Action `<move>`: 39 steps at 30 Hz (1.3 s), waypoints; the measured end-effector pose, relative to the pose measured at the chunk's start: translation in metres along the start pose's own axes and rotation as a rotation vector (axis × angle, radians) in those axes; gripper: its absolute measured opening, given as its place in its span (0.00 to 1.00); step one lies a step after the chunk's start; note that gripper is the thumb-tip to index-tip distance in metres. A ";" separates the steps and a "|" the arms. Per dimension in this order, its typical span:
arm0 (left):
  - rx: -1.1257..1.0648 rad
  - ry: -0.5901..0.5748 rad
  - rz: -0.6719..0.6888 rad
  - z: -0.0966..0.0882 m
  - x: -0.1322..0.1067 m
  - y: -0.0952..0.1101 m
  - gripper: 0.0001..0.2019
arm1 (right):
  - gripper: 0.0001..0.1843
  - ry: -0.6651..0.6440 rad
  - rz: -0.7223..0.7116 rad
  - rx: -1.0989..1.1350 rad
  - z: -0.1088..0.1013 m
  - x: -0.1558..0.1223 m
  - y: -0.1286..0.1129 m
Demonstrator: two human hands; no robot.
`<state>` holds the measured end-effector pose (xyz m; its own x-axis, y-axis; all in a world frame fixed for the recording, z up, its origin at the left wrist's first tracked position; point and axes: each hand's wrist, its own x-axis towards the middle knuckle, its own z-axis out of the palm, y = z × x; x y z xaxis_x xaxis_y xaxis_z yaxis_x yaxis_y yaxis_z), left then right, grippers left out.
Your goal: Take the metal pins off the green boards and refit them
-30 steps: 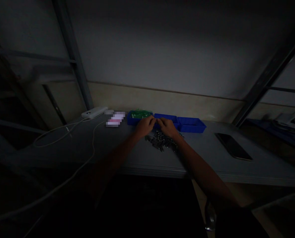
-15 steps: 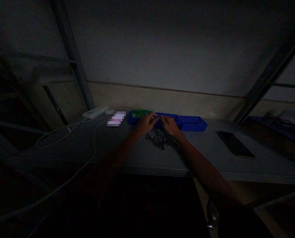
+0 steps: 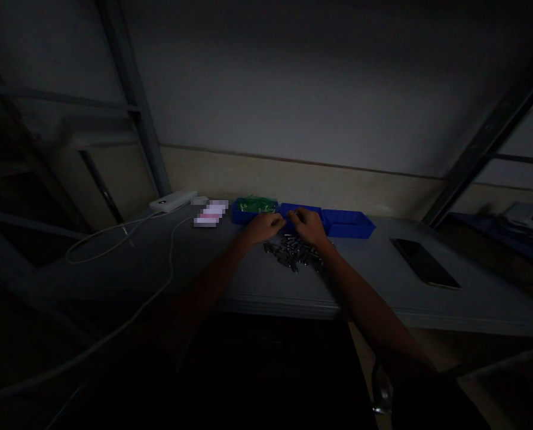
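Note:
The scene is very dark. My left hand (image 3: pixel 263 227) and my right hand (image 3: pixel 308 226) rest close together on a grey table (image 3: pixel 230 269), fingers curled, just behind a heap of small metal parts (image 3: pixel 293 253). The fingertips of my right hand pinch something small over the middle blue bin (image 3: pixel 300 210); what it is cannot be made out. My left hand's fingers are curled beside it, near the left blue bin (image 3: pixel 253 210), which holds green pieces. A third blue bin (image 3: pixel 348 223) stands to the right.
A white power bank (image 3: pixel 172 201) with a white cable (image 3: pixel 127 233) lies at the table's back left, beside a blurred-out patch (image 3: pixel 210 214). A dark phone (image 3: pixel 423 264) lies at the right. Metal shelf posts rise left and right against the wall.
My hands lifted slightly toward the middle blue bin and settled back just behind the heap. The view shifted a little.

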<state>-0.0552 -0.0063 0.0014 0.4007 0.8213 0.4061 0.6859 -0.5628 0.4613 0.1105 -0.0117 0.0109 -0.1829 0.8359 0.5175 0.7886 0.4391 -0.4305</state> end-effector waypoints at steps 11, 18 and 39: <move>-0.018 -0.345 0.000 0.000 -0.005 0.002 0.10 | 0.19 0.045 0.365 -0.235 -0.011 0.004 0.025; 0.065 -0.284 0.049 0.008 -0.004 0.002 0.13 | 0.18 0.020 0.398 -0.230 -0.010 0.004 0.023; -0.016 -0.302 0.015 0.004 -0.007 0.009 0.13 | 0.19 0.003 0.409 -0.217 -0.009 0.004 0.021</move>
<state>-0.0493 -0.0170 -0.0009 0.5746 0.8024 0.1612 0.6700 -0.5743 0.4704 0.1312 -0.0022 0.0104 0.1699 0.9251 0.3397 0.9003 -0.0055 -0.4353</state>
